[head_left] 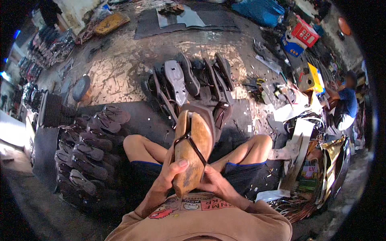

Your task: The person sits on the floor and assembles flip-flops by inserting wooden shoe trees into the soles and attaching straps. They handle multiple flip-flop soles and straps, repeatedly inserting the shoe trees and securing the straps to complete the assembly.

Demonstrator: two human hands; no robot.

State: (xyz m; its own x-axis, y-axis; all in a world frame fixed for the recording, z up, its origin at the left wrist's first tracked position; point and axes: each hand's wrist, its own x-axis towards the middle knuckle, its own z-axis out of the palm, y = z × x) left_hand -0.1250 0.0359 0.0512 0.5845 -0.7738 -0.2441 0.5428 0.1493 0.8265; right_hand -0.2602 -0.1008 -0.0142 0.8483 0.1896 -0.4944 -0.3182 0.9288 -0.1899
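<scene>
A foot-shaped wooden shoe last (189,172) is held up over my lap, toe end pointing away from me. Across it runs a dark thong strap (196,148), forking from the slot between the toes. A brown sandal sole (208,116) shows behind the toe end. My left hand (171,173) wraps the last's left side, thumb lying on its top. Closed against the right side near the heel, my right hand (213,179) has its thumb by the strap's lower end. The right fingertips are hidden behind the wood.
Several sandal soles (189,76) stand on edge ahead, a grey sole-shaped piece (175,76) among them. Rows of dark sandals (88,152) lie at left, near a round dark block (81,88). Scraps, tools and boxes (305,34) crowd the right, where another person (343,100) sits.
</scene>
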